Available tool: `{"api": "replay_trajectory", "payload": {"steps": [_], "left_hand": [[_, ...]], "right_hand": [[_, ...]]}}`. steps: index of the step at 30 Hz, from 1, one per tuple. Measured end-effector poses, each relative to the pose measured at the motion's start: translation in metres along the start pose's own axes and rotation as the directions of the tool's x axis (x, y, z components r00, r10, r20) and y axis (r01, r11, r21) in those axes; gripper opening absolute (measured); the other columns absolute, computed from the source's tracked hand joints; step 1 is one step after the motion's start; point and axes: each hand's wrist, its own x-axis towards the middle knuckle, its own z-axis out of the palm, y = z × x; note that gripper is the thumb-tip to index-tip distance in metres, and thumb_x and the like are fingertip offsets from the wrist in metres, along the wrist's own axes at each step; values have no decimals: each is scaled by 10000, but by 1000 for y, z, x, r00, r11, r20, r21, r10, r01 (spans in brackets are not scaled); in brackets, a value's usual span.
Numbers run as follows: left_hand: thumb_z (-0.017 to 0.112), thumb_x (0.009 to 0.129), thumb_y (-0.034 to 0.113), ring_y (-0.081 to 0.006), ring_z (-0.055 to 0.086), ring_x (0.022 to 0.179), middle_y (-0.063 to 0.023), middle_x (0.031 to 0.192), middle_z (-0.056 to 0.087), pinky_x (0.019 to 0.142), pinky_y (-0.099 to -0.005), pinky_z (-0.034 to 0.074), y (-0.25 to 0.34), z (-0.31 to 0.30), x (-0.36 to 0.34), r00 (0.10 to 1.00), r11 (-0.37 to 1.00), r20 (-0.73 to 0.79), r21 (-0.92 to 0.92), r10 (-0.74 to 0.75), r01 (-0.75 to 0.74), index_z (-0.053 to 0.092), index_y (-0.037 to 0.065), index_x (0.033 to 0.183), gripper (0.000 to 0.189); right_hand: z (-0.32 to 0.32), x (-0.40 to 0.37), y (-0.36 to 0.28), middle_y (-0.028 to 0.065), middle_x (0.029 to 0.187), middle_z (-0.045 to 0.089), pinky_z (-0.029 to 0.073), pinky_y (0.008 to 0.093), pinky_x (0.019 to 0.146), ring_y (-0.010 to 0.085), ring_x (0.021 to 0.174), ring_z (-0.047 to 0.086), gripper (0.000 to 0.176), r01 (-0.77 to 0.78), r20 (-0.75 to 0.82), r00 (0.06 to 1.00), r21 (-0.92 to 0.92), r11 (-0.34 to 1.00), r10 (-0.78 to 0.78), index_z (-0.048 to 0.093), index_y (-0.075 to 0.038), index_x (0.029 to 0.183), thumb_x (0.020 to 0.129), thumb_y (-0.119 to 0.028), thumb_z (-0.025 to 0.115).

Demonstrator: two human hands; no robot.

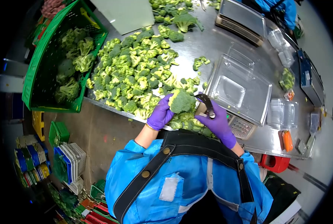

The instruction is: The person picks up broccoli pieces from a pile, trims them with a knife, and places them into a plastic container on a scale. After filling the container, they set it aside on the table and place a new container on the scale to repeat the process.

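Observation:
My left hand [162, 114], in a purple glove, is closed around a broccoli head [181, 101] in front of my chest. In my right hand [219, 124], also gloved in purple, is a dark knife [206, 104], its tip side close to the broccoli's right edge; its blade is hard to make out. Cut broccoli florets [134, 71] are heaped on the steel table to the left and beyond. More broccoli pieces [189, 122] lie just below my hands. A clear plastic tray [230, 86] rests on a scale [241, 127] at my right.
A green crate [49, 74] holding whole broccoli heads tilts at the table's left end. A second scale [241, 20] stands at the back. Stacked clear trays [282, 114] and packed carrots [287, 140] lie far right. A person in blue [286, 11] is across the table.

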Motion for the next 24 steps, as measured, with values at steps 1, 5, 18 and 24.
{"api": "replay_trajectory", "payload": {"steps": [1,5,18,24], "left_hand": [[497,863,13,-232,542,1078,-157,1167,533,943,-332,449,-3,10,1,998,994,30,93,-52,49,455,-39,1182,325],[535,880,104,-166,594,957,-99,1041,587,807,-266,515,-19,34,5,972,900,-172,378,-162,217,497,-24,1128,281],[417,940,276,-172,578,945,-115,1139,547,842,-278,465,-24,53,21,971,872,9,442,-239,211,405,-41,1266,454],[433,931,269,-174,577,932,-110,1105,567,846,-284,461,-29,44,20,966,860,-23,451,-256,239,427,-33,1256,444]], "right_hand": [[2,1,-1,109,1237,536,436,307,908,187,1093,544,689,-19,20,1000,-4,1000,19,466,-104,1287,671,-162,769],[6,3,15,105,1219,545,440,324,913,214,1087,551,722,128,-120,983,-68,989,-135,476,-101,1272,624,-166,788],[-65,-1,29,100,945,653,484,273,733,150,846,621,539,-275,-491,854,-149,950,170,573,-67,1159,677,-233,750],[-102,-1,54,139,1001,646,486,328,785,237,895,634,575,-493,-520,830,-517,699,201,569,-64,1156,680,-346,727]]}}
